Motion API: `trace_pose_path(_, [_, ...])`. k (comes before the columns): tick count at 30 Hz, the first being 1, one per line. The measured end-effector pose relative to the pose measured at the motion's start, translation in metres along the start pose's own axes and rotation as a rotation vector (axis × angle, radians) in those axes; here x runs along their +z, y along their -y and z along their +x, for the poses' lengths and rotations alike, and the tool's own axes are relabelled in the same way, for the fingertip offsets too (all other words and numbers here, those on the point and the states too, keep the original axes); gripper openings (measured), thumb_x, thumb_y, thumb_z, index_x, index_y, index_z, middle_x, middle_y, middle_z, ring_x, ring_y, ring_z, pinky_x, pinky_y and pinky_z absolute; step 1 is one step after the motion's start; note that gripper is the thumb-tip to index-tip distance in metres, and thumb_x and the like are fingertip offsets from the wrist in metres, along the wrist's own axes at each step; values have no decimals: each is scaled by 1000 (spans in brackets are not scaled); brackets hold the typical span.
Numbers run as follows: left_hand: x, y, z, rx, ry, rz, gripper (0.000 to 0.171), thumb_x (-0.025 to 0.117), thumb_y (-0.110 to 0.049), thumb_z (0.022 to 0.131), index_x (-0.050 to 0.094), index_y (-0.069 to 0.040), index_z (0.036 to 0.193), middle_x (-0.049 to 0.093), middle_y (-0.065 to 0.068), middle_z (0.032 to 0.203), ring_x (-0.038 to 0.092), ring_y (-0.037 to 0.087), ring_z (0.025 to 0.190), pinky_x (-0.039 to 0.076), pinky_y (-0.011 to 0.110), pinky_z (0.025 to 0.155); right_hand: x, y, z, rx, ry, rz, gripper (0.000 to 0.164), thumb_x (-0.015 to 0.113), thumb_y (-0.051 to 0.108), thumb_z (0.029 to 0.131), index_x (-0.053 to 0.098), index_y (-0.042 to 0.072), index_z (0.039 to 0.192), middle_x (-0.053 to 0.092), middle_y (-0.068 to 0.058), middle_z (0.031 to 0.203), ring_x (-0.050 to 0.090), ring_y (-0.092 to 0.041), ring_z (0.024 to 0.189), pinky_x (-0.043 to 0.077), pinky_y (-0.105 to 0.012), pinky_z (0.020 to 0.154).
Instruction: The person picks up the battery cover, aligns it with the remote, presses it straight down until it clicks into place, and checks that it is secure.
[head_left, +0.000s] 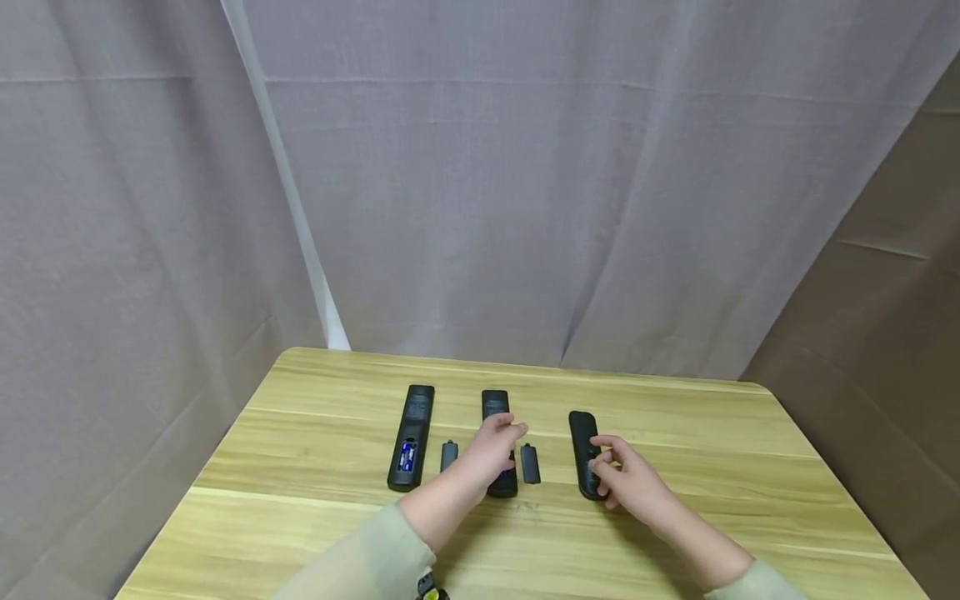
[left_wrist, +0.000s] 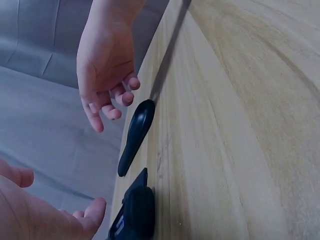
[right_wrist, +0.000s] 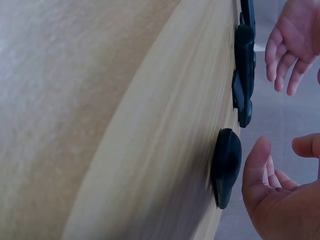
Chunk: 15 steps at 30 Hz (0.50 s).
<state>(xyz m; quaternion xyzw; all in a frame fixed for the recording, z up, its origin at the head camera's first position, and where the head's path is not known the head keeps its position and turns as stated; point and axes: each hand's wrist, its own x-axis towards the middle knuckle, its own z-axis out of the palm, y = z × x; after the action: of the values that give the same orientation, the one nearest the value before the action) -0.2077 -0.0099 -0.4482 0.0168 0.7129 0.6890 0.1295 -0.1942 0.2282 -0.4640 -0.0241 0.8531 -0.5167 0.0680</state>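
My left hand (head_left: 487,454) hovers over the middle black remote control (head_left: 495,402), its fingers loosely bent with nothing held. The left wrist view shows a gap between that hand (left_wrist: 45,212) and the remote (left_wrist: 139,212). A blue patch of its open battery bay shows below the fingers. To the right, my right hand (head_left: 633,483) is beside the rounded black remote (head_left: 582,442). In the right wrist view this hand (right_wrist: 285,200) stays apart from the rounded remote (right_wrist: 227,167), thumb and fingers spread.
A longer remote (head_left: 411,437) lies at the left, blue batteries showing in its bay. Small dark battery covers flank the middle remote: one cover (head_left: 449,454) left, another cover (head_left: 530,464) right. Grey curtains (head_left: 480,208) hang behind the wooden table (head_left: 712,442).
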Motion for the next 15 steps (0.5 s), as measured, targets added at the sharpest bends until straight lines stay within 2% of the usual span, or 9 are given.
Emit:
trace_pose_path(9, [-3,0,-1,-21,-34,41,64,57,-36,99,37,0,147,46,20,143,48,38,127,45,53,100,0,-1,0,-3,14,-2,44,57,9,98,45,-1,139,54,-12,100,57,-25,71,54,-35,54])
trace_pose_path(15, [-8,3,4,-6,-70,125,60,59,-35,99,40,-2,146,49,18,140,47,39,129,39,57,104,2,0,-1,-16,36,-12,40,57,10,99,49,-2,136,49,-10,98,57,-23,72,54,-34,54])
